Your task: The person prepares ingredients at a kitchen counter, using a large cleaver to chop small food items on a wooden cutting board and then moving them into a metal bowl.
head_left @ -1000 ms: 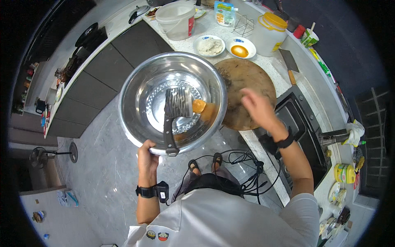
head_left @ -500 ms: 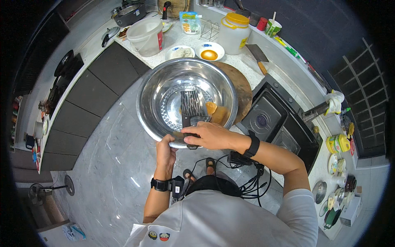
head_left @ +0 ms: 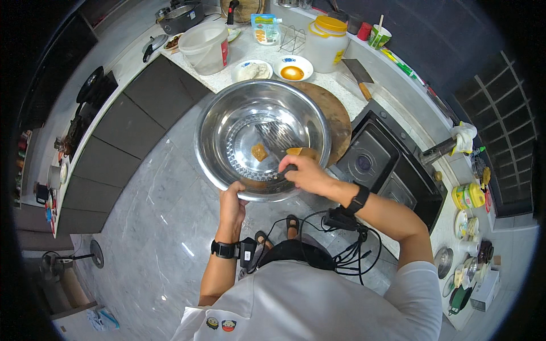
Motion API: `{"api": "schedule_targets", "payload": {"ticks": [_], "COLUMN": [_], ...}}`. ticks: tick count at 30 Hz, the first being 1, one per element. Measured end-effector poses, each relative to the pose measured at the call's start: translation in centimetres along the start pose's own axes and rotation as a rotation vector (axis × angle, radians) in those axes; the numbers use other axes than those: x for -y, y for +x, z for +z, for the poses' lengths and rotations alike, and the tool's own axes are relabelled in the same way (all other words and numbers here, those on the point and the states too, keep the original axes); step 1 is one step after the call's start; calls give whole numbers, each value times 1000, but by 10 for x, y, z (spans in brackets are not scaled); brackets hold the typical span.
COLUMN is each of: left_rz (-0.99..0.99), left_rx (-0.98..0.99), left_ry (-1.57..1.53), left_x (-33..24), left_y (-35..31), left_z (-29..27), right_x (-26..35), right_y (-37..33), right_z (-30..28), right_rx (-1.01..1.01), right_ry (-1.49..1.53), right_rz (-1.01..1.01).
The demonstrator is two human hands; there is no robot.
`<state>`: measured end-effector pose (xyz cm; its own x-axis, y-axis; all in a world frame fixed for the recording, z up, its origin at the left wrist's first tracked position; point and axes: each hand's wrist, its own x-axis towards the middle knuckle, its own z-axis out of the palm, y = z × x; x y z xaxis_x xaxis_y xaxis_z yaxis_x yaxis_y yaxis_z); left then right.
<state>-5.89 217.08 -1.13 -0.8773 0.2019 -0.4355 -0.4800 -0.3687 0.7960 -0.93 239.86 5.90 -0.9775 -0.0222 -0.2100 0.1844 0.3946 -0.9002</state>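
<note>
A large steel basin [head_left: 207, 128] is held in front of me, partly over a round wooden board [head_left: 339, 125]. My left hand [head_left: 232, 206] is closed on its near left rim, thumb on top. In my right hand [head_left: 307, 173] is the dark handle of a broad-bladed cleaver [head_left: 278, 136], whose streaky, shiny blade reaches down into the basin. An orange-brown lump [head_left: 259, 152] lies on the basin's bottom, left of the blade. Another orange-brown patch [head_left: 294, 151] shows right by the blade; I cannot tell whether it is a piece or a reflection.
Behind the basin stand a plate of white powder [head_left: 253, 71], a plate with amber liquid [head_left: 292, 72], a plastic bucket [head_left: 203, 51] and a yellow-lidded tub [head_left: 326, 45]. A second cleaver [head_left: 358, 73] lies at the back right. The black sink [head_left: 364, 149] is on the right.
The cleaver has swung from upright to a slant, its handle moving right with my right hand. The orange-brown lump now shows left of the blade. The basin has shifted slightly right.
</note>
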Motion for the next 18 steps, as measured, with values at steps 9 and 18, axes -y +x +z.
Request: {"api": "schedule_targets", "payload": {"ticks": [9,18], "left_rz": [-47,-89], "left_rx": [-53,-25], "left_ry": [-102,-134], "left_x": [-13,-13], "left_y": [9,12], "left_z": [0,-66], "right_x": [21,9], "right_y": [-48,-92], "right_z": [-67,-125], "right_rx": [51,-247], "right_ry": [341,234], "right_rz": [-39,-141]}}
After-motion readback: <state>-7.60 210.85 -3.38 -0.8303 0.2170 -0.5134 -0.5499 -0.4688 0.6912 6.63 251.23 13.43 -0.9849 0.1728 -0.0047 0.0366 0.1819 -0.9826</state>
